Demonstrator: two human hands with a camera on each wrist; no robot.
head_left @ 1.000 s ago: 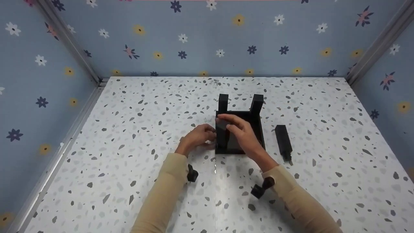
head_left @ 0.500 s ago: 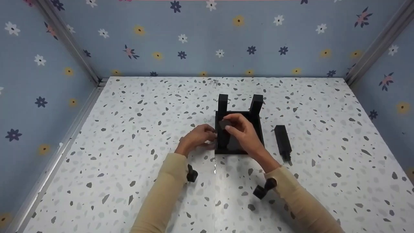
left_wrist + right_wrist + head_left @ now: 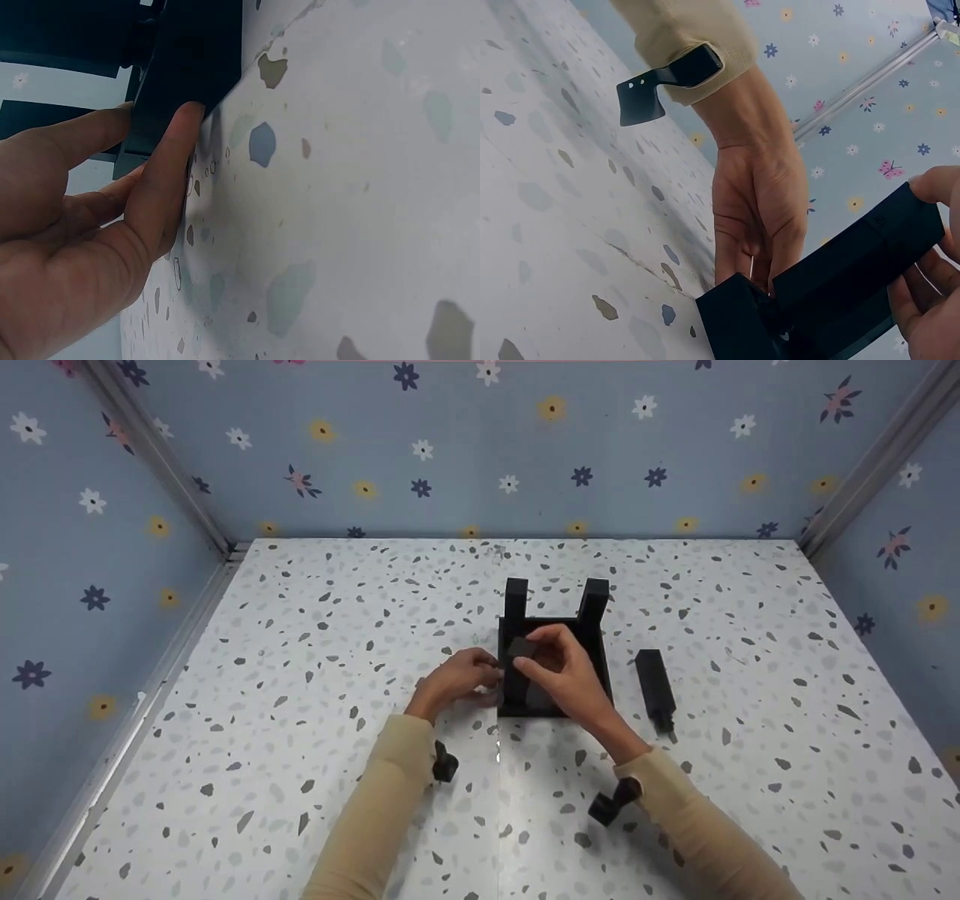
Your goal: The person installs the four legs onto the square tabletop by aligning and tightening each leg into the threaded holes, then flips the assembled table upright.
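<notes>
A small black table, upside down, has its square top (image 3: 553, 712) flat on the surface and three legs pointing up. My right hand (image 3: 570, 675) pinches the upper end of the near-left leg (image 3: 516, 684) between thumb and fingers. That leg (image 3: 855, 244) stands at a corner of the top in the right wrist view, a narrow dark gap showing at its base. My left hand (image 3: 461, 679) holds the left edge of the top; in the left wrist view its fingertips (image 3: 187, 120) lie against the rim. A loose black leg (image 3: 656, 686) with a screw end lies to the right.
The two far legs, left (image 3: 516, 600) and right (image 3: 595, 604), stand up from the top. Black camera mounts (image 3: 615, 802) stick out from both sleeves. The speckled tabletop (image 3: 337, 622) meets flower-patterned walls (image 3: 495, 450) at the back and sides.
My right hand's fingers and thumb have shifted around the near-left leg's upper end, and the leg has turned and tilted slightly. My left hand stays at the edge.
</notes>
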